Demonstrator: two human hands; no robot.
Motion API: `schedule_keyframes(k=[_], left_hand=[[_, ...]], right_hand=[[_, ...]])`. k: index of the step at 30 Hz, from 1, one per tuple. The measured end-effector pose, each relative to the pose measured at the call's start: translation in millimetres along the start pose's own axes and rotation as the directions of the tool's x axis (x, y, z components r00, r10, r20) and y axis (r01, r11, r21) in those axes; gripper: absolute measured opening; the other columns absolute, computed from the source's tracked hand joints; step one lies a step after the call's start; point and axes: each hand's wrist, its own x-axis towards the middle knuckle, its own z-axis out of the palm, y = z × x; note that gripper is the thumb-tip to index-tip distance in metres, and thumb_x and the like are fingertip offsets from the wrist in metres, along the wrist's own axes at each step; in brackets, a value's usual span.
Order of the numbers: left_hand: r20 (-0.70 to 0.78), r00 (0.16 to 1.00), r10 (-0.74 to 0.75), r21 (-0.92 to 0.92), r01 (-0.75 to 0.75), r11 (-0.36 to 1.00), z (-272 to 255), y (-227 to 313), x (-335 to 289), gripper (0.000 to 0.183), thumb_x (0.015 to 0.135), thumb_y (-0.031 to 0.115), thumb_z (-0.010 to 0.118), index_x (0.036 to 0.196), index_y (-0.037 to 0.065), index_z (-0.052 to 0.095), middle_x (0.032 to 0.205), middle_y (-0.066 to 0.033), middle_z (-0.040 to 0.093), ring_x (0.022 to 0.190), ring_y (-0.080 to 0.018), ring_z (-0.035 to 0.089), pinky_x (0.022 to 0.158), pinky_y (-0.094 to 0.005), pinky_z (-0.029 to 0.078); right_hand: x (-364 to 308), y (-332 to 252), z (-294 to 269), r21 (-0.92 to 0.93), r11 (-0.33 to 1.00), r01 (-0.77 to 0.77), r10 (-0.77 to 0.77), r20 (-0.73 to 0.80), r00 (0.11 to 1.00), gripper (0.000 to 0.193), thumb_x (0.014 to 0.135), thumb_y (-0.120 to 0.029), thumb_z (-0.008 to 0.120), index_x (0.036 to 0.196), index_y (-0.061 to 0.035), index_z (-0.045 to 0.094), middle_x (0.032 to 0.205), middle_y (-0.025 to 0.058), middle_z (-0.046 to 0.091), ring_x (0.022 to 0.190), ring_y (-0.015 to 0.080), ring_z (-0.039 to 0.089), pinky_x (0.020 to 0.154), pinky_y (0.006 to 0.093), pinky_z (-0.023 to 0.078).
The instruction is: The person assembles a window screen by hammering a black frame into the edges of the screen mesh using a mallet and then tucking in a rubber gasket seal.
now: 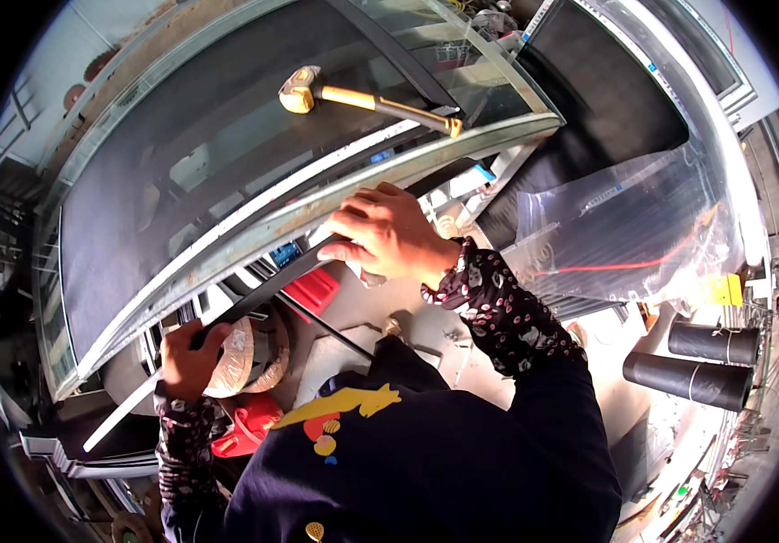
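A long dark frame strip [276, 279] slants beside the near edge of the glass-topped bench. My left hand [189, 360] is closed around its lower left end, with the thumb on top. Farther up and to the right, my right hand [389, 233] grips the same strip, fingers bent over it. Something small and whitish shows under the right palm; I cannot make out what. On the bench beyond lies a mallet [367, 98] with a yellow and black handle, touched by neither hand.
The bench's metal edge [498, 131] runs between me and the dark sheet [181, 172]. Below are tape-like rolls [234, 357], a red container [254, 425] and a thin dark bar [326, 330]. Plastic-wrapped panels [625, 217] stand at right, near black rolls [688, 380].
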Motion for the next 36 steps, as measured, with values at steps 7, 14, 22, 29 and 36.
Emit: schedule_keyframes(k=[7,14,22,29,36], left_hand=[[-0.232,0.963,0.141,0.046,-0.134,0.990,-2.9,-42.4,12.3,0.019,0.073,0.015,0.077,0.074,0.001,0.063,0.059,-0.0071,0.060,0.056,-0.0115,0.057,0.056,-0.0260,0.046],[-0.194,0.980,0.051,0.191,-0.013,0.982,-9.8,-98.4,47.8,0.030,0.072,0.021,0.082,0.082,-0.001,0.064,0.077,-0.0107,0.065,0.070,-0.0192,0.061,0.067,-0.0309,0.049],[0.079,0.996,0.044,0.222,-0.061,0.973,-48.8,-104.2,116.4,0.044,0.080,0.021,0.074,0.057,-0.002,0.045,0.046,-0.0024,0.031,0.049,-0.0088,0.027,0.045,-0.0336,0.021],[-0.034,0.984,0.177,0.147,-0.170,0.974,-39.7,-126.1,143.3,0.038,0.079,0.025,0.075,0.063,-0.005,0.057,0.048,-0.0033,0.035,0.050,-0.0089,0.031,0.046,-0.0314,0.027],[0.224,0.974,-0.017,0.103,-0.007,0.995,-31.8,-82.9,169.4,0.040,0.082,0.024,0.071,0.061,-0.006,0.054,0.049,-0.0030,0.031,0.050,-0.0080,0.030,0.045,-0.0311,0.024]], right_hand=[[22.9,-5.2,29.4,0.047,0.998,-0.037,0.038,-0.032,0.999,0.019,0.080,-0.028,0.069,0.078,-0.0122,0.059,0.075,-0.0005,0.056,0.078,0.0178,0.060,0.071,0.0326,0.045],[35.6,21.7,39.3,0.053,0.988,-0.147,0.150,-0.060,0.987,0.013,0.079,-0.021,0.069,0.083,-0.0135,0.059,0.086,-0.0010,0.057,0.088,0.0191,0.057,0.081,0.0373,0.041],[58.3,121.8,39.4,-0.419,0.741,-0.525,0.584,0.015,0.812,0.027,0.080,-0.016,0.065,0.105,-0.0121,0.056,0.099,0.0078,0.059,0.096,0.0311,0.055,0.081,0.0473,0.042],[82.7,163.9,7.6,-0.359,0.799,-0.483,0.575,0.216,0.790,0.022,0.079,-0.007,0.062,0.101,-0.0127,0.058,0.089,0.0101,0.066,0.083,0.0328,0.064,0.069,0.0428,0.049],[69.8,97.4,34.6,-0.272,0.937,-0.218,0.227,0.002,0.974,0.029,0.083,-0.033,0.066,0.104,-0.0132,0.061,0.097,0.0060,0.061,0.097,0.0238,0.056,0.097,0.0498,0.034]])
